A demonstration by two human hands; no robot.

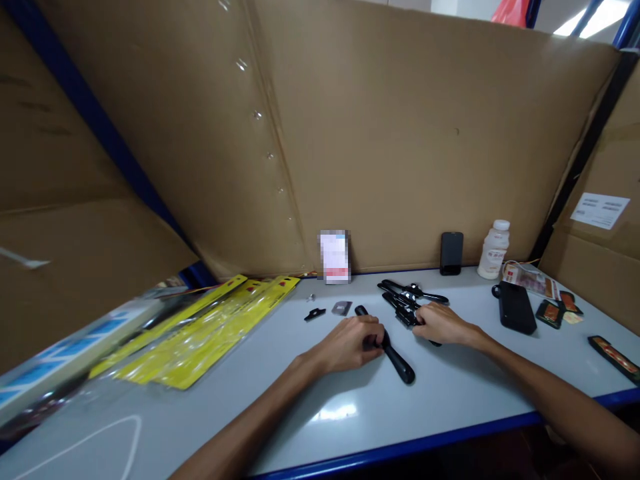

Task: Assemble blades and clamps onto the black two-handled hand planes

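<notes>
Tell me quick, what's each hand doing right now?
Left hand: closed around a black handle lying on the table.
Right hand: resting on the pile of black tools; grip cannot be told.

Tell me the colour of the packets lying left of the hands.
Yellow with clear plastic fronts; the packets show best in the head view.

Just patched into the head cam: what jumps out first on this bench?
Two bare hands meet at the middle of the grey table: the left hand grips a black handle, and the right hand rests on a pile of black tool parts. To the left lies a fan of yellow packaging sleeves. Tall cardboard walls close off the back.
</notes>
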